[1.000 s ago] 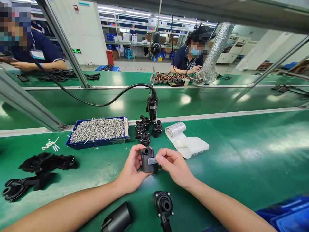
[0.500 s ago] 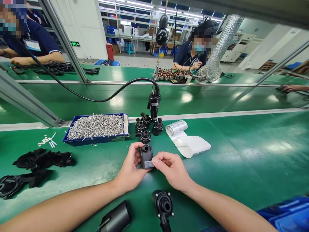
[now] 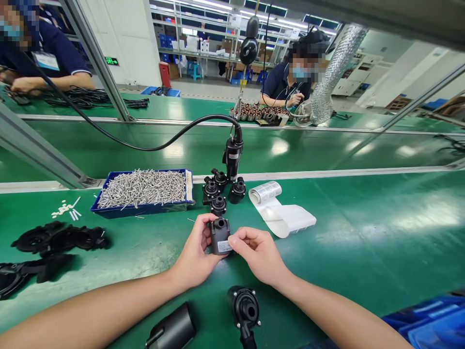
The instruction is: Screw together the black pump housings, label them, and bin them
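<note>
Lowered since earlier, the label point(image 3: 223, 246) lies crosswise near the bottom edge of the pump housing point(image 3: 219, 233) my left hand point(image 3: 193, 257) grips, right end pinched in my right hand point(image 3: 260, 256).

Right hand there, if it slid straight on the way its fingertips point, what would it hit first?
The right hand would likely meet the black housing with its label first, then the left hand; exact depth is unclear.

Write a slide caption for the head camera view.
Left hand steadies a black pump housing while the right hand pinches its silver label, near a blue tray of screws.
</note>
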The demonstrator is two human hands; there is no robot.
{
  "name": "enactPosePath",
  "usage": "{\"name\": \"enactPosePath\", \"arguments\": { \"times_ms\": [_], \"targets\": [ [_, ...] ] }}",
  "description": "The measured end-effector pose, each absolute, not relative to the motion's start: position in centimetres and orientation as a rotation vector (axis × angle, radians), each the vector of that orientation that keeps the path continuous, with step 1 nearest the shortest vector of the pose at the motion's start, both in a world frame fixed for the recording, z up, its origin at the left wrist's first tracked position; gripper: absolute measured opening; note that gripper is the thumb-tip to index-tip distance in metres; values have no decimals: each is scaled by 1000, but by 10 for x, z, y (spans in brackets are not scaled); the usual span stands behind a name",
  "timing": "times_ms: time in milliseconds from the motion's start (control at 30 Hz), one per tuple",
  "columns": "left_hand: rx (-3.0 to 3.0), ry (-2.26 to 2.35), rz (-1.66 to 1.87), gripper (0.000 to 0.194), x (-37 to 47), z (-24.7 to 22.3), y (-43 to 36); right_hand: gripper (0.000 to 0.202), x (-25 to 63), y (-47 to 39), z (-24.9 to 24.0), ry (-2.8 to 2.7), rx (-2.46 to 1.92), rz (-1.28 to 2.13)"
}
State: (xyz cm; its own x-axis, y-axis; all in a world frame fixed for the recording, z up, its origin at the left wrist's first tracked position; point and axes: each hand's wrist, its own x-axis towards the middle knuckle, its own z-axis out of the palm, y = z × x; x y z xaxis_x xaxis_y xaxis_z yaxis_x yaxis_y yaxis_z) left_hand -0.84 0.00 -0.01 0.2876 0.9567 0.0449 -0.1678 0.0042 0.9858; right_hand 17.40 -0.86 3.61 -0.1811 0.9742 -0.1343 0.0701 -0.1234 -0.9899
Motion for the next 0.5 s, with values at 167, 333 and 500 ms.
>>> {"name": "enactPosePath", "arguments": {
  "times_ms": [167, 333, 500],
  "targets": [
    [1220, 863, 1071, 57, -8, 2, 0, 51, 174, -9, 35, -1353, -1279, 1375],
    [1213, 862, 1068, 56, -8, -2, 0, 43, 173, -12, 32, -1452, -1283, 1228],
    [1214, 857, 1085, 53, -8, -4, 0, 29, 175, -13, 30, -1712, -1197, 823]
  ]
}}
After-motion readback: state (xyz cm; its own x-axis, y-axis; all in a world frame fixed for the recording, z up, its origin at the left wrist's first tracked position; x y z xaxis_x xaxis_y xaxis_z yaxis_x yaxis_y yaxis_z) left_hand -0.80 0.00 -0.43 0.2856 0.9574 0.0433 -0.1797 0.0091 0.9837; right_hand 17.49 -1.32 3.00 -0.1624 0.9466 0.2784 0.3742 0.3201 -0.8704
